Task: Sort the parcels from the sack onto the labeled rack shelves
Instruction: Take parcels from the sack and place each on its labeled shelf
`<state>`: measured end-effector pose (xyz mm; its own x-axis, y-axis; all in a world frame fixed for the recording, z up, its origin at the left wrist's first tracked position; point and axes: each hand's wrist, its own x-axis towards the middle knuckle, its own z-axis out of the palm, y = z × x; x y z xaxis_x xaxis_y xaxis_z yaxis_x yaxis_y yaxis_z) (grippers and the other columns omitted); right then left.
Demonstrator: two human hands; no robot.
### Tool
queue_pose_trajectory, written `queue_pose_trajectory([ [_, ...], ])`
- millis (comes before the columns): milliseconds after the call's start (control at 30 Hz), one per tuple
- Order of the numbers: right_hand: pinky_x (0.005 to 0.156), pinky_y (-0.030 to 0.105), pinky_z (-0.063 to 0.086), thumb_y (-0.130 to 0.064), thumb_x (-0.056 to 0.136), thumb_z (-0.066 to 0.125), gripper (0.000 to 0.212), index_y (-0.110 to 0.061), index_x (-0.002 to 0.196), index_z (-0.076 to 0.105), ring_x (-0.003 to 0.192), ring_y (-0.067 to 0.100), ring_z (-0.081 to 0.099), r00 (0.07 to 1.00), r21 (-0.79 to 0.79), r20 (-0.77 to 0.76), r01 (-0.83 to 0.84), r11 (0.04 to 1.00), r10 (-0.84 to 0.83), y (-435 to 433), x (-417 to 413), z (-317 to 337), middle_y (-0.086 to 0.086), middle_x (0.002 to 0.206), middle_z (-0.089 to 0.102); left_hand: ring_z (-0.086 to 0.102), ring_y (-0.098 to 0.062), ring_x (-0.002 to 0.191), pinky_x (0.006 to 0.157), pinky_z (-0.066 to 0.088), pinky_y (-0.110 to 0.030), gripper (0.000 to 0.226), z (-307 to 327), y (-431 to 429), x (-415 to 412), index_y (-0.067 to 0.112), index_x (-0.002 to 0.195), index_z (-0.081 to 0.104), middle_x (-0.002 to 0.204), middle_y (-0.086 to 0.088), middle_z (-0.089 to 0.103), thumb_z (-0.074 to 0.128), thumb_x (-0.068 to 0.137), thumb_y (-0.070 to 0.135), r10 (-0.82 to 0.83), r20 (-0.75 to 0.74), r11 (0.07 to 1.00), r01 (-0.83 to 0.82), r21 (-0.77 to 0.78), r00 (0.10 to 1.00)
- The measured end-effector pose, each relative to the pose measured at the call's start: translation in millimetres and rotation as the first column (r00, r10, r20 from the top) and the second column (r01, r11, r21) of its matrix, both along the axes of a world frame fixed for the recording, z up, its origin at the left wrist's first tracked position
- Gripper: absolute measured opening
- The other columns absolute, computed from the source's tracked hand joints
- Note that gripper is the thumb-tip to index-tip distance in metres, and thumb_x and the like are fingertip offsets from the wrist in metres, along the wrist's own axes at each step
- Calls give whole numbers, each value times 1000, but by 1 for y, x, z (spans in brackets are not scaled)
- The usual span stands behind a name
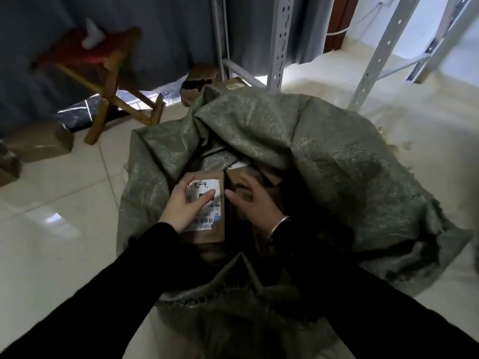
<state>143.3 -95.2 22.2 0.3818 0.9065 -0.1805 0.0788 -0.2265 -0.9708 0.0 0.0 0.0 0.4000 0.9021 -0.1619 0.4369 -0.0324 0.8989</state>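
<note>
A large grey-green woven sack (324, 156) lies open on the tiled floor with several brown cardboard parcels inside. My left hand (184, 206) rests on a brown parcel (207, 231) with a white shipping label marked in handwriting, thumb across the label and fingers around its left edge. My right hand (252, 200) reaches into the sack beside it, fingers spread over another brown parcel (243, 177); whether it grips that parcel I cannot tell. Both arms wear black sleeves. The deeper parcels are in shadow.
Grey metal rack uprights (278, 40) stand behind the sack, more (381, 53) at the right. A wooden stool (103, 66) stands at the left. Brown parcels lie on the floor at the far left (39, 143) and behind the sack (199, 76). A dark curtain hangs behind.
</note>
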Motion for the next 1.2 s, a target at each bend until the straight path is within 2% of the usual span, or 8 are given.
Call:
queue_pose_trajectory([
  [167,110,34,35,-20,86,64,62,-5,138,35,124,17,47,996,-74,32,-82,994,84,13,-13,-27,5,135,48,53,-26,122,105,41,-45,101,-72,28,-24,22,134,44,128,-10,57,61,54,82,-14,-138,997,25,79,990],
  [333,105,39,42,-28,85,64,51,-3,128,50,117,23,56,982,-240,-112,-174,955,151,12,-31,-59,13,129,58,43,-39,127,102,34,-35,72,-33,-2,-23,-8,137,33,136,-29,45,61,87,36,187,-403,982,-180,53,896],
  [500,102,34,44,-35,85,63,47,-11,124,56,114,22,59,923,-313,-383,-158,937,28,4,-30,-65,7,124,61,54,-38,114,91,42,-35,52,-18,-3,-30,-6,113,57,123,-28,57,47,93,42,146,-492,980,-194,-48,859],
  [700,72,8,49,-7,77,71,44,-6,120,59,100,13,57,994,-152,-91,52,987,-67,-19,23,-48,10,114,63,65,-20,54,48,54,-23,34,3,-53,-36,-2,90,59,83,-19,64,51,93,31,-76,-155,808,-31,-589,985],
  [800,87,24,51,4,78,66,35,3,113,62,100,19,58,988,-134,37,151,979,-147,-25,40,-46,21,115,64,65,-27,79,78,57,-35,20,1,-26,-47,2,91,61,85,-15,64,56,92,21,33,-288,969,-101,-225,957],
  [933,101,36,41,-25,89,58,38,5,113,59,117,34,54,896,-348,308,419,839,-320,-30,23,-52,21,117,62,51,-30,119,103,39,-34,64,8,10,-36,-1,126,50,124,-19,55,58,80,43,33,-398,999,-17,42,917],
  [1100,76,38,52,-55,85,50,69,-1,129,46,118,36,52,873,-581,-328,113,806,-359,-33,-18,-61,16,129,52,49,-29,125,101,35,-28,51,-3,14,-20,3,134,46,135,-17,53,50,94,34,-48,-454,995,83,57,890],
  [1200,79,33,53,-32,83,64,50,1,120,56,107,27,60,874,-422,-360,161,892,-327,-32,-9,-59,12,121,61,52,-33,120,99,40,-34,70,1,5,-32,2,134,37,131,-21,54,57,85,48,28,-528,997,16,77,849],
])
